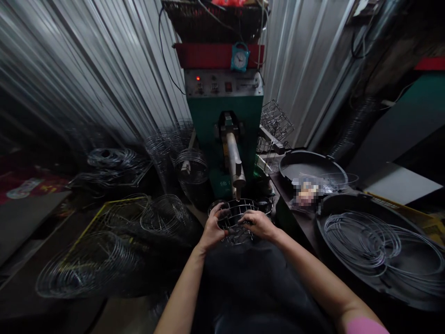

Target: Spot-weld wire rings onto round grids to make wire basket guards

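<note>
One left hand (212, 228) and one right hand (260, 224) grasp one round wire frame (239, 214).

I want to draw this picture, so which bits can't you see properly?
All in the head view:
- Wire frame: partly hidden by the left hand and right hand.
- Clock: dial too small for the exact time.
- Patch on the right: pixelated.
- Pink sleeve: cut off by the bottom edge.

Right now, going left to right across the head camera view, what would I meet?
Stacked wire rings at lower left, left hand, wire frame held between both hands, right hand, loops of coiled wire at right.
</note>
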Available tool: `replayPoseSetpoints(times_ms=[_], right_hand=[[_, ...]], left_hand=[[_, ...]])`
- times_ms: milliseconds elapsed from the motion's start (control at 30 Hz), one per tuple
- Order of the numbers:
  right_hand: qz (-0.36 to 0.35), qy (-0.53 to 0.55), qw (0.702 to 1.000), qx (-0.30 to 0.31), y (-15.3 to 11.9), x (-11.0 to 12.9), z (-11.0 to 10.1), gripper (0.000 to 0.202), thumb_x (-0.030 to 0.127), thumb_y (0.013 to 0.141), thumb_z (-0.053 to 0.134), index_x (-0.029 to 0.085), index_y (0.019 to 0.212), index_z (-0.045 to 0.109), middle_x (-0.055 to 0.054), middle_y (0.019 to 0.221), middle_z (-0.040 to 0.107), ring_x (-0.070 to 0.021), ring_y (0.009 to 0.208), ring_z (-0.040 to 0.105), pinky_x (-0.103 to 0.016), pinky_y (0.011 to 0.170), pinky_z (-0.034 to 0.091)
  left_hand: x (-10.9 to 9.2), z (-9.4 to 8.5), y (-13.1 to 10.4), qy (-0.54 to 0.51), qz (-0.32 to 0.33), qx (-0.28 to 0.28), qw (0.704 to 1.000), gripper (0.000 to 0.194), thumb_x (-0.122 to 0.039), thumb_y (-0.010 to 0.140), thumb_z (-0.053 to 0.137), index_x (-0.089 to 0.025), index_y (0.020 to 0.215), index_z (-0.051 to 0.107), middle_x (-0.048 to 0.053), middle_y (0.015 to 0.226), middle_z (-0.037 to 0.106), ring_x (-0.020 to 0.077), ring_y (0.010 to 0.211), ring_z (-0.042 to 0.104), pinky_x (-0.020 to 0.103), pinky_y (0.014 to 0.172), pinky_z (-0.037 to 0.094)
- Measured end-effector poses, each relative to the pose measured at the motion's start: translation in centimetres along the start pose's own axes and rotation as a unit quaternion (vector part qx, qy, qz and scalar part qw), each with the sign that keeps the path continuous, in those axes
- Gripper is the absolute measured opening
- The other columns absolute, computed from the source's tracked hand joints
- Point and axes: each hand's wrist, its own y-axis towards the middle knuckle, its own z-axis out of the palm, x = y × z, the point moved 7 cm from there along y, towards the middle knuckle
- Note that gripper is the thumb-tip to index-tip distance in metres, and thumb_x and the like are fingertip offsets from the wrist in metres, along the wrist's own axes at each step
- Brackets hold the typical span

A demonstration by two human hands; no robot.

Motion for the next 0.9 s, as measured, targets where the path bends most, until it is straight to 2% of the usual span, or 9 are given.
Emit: replayPoseSetpoints(times_ms=[167,300,467,600,700,800,833,900], right_hand=[[-0.007,0.011,1.000,0.000,1.8,-0.6,-0.6,0.017,0.007,0.072,0.066,0.018,0.084,0.070,-0.004,0.085,0.067,-0.0152,0.079,0.064,-0.023,0.071,0.047],[-0.004,0.042,0.999,-0.011,2.1,-1.0,-0.6,0.012,0.010,0.073,0.067,0.019,0.081,0.069,-0.003,0.084,0.068,-0.0150,0.079,0.064,-0.023,0.071,0.048],[0.026,0.049,0.996,-0.073,1.3,-1.3,-0.7,0.014,0.010,0.073,0.067,0.019,0.083,0.067,-0.003,0.083,0.066,-0.0152,0.079,0.063,-0.024,0.072,0.047],[0.072,0.024,0.990,-0.121,2.0,-1.6,-1.3,0.012,0.009,0.071,0.067,0.019,0.077,0.064,-0.003,0.083,0.062,-0.0156,0.077,0.060,-0.026,0.071,0.045],[0.112,0.047,0.981,-0.153,2.3,-1.9,-1.8,0.012,0.011,0.066,0.069,0.018,0.073,0.062,-0.003,0.087,0.059,-0.0158,0.078,0.057,-0.027,0.072,0.044],[0.189,0.160,0.947,-0.203,0.6,-3.3,-2.0,0.024,0.019,0.060,0.072,0.019,0.081,0.060,-0.001,0.082,0.058,-0.0151,0.076,0.055,-0.027,0.068,0.044],[0.233,0.226,0.922,-0.212,-0.5,-4.2,-1.6,0.027,0.023,0.060,0.072,0.019,0.084,0.060,0.001,0.077,0.057,-0.0139,0.070,0.053,-0.025,0.063,0.043],[0.319,0.387,0.839,-0.211,-3.2,-5.9,0.1,0.030,0.029,0.063,0.069,0.018,0.088,0.058,0.004,0.065,0.052,-0.0106,0.056,0.048,-0.022,0.051,0.038]], left_hand=[[0.6,-0.1,1.5,-0.022,-0.026,0.000,0.999,0.058,-0.021,0.051,0.081,-0.020,0.106,0.060,0.011,0.135,0.041,0.0284,0.126,0.038,0.044,0.106,0.031],[0.6,-0.2,1.8,-0.028,-0.034,-0.006,0.999,0.058,-0.022,0.051,0.081,-0.020,0.105,0.061,0.011,0.134,0.042,0.0284,0.125,0.040,0.044,0.105,0.031],[0.8,-0.1,1.7,-0.016,-0.033,-0.011,0.999,0.059,-0.022,0.051,0.080,-0.020,0.106,0.061,0.011,0.132,0.043,0.0276,0.124,0.041,0.042,0.104,0.034],[1.8,-0.2,2.7,0.007,-0.055,-0.031,0.998,0.063,-0.023,0.049,0.081,-0.020,0.108,0.060,0.010,0.134,0.040,0.0281,0.125,0.039,0.044,0.106,0.032],[2.0,-0.3,3.2,0.015,-0.058,-0.050,0.997,0.064,-0.025,0.047,0.082,-0.019,0.107,0.060,0.010,0.133,0.040,0.0289,0.124,0.040,0.044,0.105,0.033],[1.6,-0.3,3.1,0.036,-0.049,-0.064,0.996,0.065,-0.025,0.047,0.083,-0.019,0.107,0.060,0.010,0.132,0.041,0.0285,0.124,0.040,0.044,0.106,0.032],[1.4,-0.4,3.0,0.046,-0.045,-0.071,0.995,0.064,-0.024,0.047,0.083,-0.019,0.107,0.060,0.010,0.132,0.041,0.0285,0.124,0.039,0.044,0.107,0.031],[1.1,-0.5,2.8,0.057,-0.041,-0.085,0.994,0.064,-0.024,0.047,0.083,-0.020,0.107,0.061,0.010,0.132,0.041,0.0286,0.125,0.039,0.044,0.107,0.030]])
